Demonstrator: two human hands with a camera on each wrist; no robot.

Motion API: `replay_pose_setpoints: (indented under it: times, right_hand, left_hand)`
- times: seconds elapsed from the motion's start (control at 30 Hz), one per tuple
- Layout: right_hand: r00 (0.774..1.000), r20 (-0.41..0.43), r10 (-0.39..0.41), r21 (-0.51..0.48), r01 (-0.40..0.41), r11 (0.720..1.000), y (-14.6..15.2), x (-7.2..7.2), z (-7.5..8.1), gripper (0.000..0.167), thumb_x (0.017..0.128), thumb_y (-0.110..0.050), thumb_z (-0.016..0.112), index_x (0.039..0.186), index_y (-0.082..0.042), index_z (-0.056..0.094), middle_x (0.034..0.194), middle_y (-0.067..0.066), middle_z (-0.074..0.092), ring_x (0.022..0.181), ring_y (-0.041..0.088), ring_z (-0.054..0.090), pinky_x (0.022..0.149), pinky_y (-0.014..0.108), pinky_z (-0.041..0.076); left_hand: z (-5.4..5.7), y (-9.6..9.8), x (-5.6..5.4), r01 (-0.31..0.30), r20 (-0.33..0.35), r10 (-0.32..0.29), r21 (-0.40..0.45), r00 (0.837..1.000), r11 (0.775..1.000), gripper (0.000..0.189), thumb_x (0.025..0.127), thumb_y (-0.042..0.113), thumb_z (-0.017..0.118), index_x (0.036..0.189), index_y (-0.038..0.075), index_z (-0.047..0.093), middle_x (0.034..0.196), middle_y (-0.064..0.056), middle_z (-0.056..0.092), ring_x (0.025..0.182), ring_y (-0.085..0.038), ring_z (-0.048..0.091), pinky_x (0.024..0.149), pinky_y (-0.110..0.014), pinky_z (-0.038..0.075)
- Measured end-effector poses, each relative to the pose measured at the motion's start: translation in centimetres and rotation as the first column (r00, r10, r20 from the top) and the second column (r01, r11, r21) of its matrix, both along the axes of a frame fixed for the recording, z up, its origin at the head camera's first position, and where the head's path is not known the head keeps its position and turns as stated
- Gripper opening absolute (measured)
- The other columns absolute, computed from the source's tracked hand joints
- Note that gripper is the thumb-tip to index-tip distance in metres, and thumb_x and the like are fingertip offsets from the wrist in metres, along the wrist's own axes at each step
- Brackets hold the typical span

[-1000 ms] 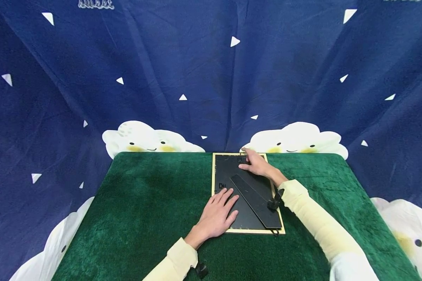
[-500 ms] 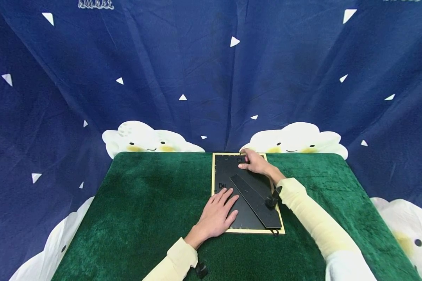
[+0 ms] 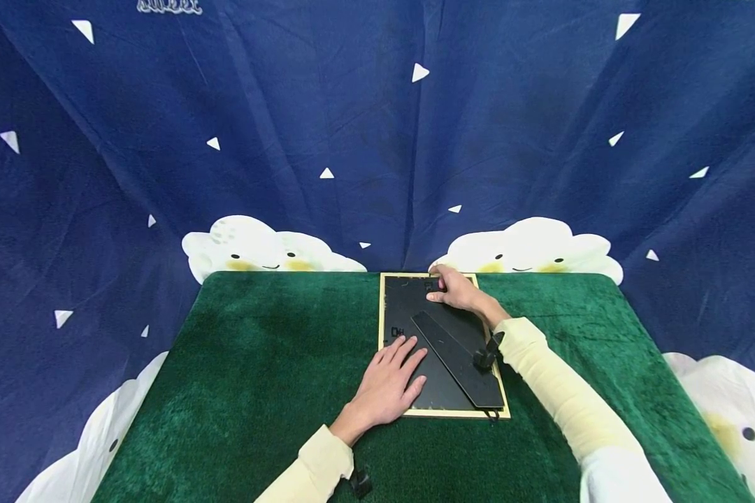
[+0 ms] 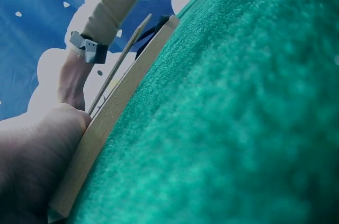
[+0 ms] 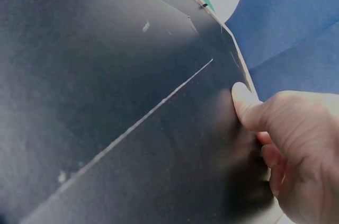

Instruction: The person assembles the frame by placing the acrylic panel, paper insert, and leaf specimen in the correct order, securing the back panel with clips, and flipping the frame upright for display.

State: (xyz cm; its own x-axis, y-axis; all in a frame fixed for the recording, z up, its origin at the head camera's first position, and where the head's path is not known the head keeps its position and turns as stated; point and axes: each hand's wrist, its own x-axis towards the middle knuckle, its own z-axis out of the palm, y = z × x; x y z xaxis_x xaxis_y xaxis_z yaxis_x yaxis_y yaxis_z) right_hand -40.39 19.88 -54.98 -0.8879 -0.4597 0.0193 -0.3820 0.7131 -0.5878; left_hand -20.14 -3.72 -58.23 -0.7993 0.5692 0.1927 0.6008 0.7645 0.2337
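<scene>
A picture frame (image 3: 409, 304) lies back side up at the table's far edge, its black backing ringed by a pale wooden border. Its easel stand (image 3: 456, 360) runs diagonally across the backing, lifted slightly in the left wrist view. My left hand (image 3: 386, 384) rests palm down on the frame's near left part, fingers spread. At the far edge, my right hand (image 3: 462, 291) grips the border, thumb (image 5: 244, 105) on the backing and fingers bent over the rim. The frame's front is hidden.
Green plush cloth (image 3: 277, 349) covers the table. Directly behind the far edge hangs a dark blue curtain (image 3: 327, 105) printed with clouds and white triangles. A small black device is strapped near each wrist.
The right forearm has shifted slightly left, and the right index finger has bent a little more at the frame's far edge. The left hand and the frame have stayed put.
</scene>
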Motion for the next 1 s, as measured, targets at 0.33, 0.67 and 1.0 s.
replay_pose_setpoints:
  times: [0.33, 0.67, 1.0]
  right_hand:
    - [1.0, 0.004, -0.021, 0.011, 0.021, 1.0, -0.03, 0.13, 0.05, 0.061, 0.094, -0.017, 0.081, 0.141, 0.006, 0.051, 0.093, 0.012, 0.053, 0.081, 0.024, 0.05, 0.076, 0.041, 0.041]
    - [1.0, -0.013, -0.024, 0.01, 0.024, 1.0, -0.1, 0.23, -0.1, 0.059, 0.094, -0.017, 0.081, 0.14, 0.005, 0.052, 0.093, 0.012, 0.054, 0.08, 0.024, 0.05, 0.075, 0.041, 0.042]
    - [0.999, 0.005, -0.043, 0.034, 0.043, 0.998, -0.31, 0.35, 0.1, 0.058, 0.095, -0.019, 0.079, 0.141, 0.002, 0.051, 0.096, 0.012, 0.055, 0.082, 0.025, 0.052, 0.075, 0.041, 0.043]
  left_hand:
    - [-0.02, -0.03, -0.07, 0.005, -0.012, -0.005, 0.005, 1.0, 1.0, 0.055, 0.111, 0.046, 0.038, 0.159, 0.022, 0.045, 0.169, -0.006, 0.035, 0.158, -0.027, 0.025, 0.122, -0.049, 0.031]
    - [-0.17, -0.03, -0.07, 0.004, -0.015, -0.004, 0.0, 1.0, 1.0, 0.055, 0.111, 0.047, 0.037, 0.159, 0.022, 0.045, 0.168, -0.006, 0.035, 0.158, -0.028, 0.026, 0.122, -0.049, 0.031]
    - [0.1, -0.06, -0.04, 0.003, -0.012, -0.003, 0.002, 1.0, 1.0, 0.055, 0.111, 0.046, 0.038, 0.159, 0.021, 0.045, 0.169, -0.006, 0.035, 0.158, -0.028, 0.026, 0.122, -0.049, 0.031]
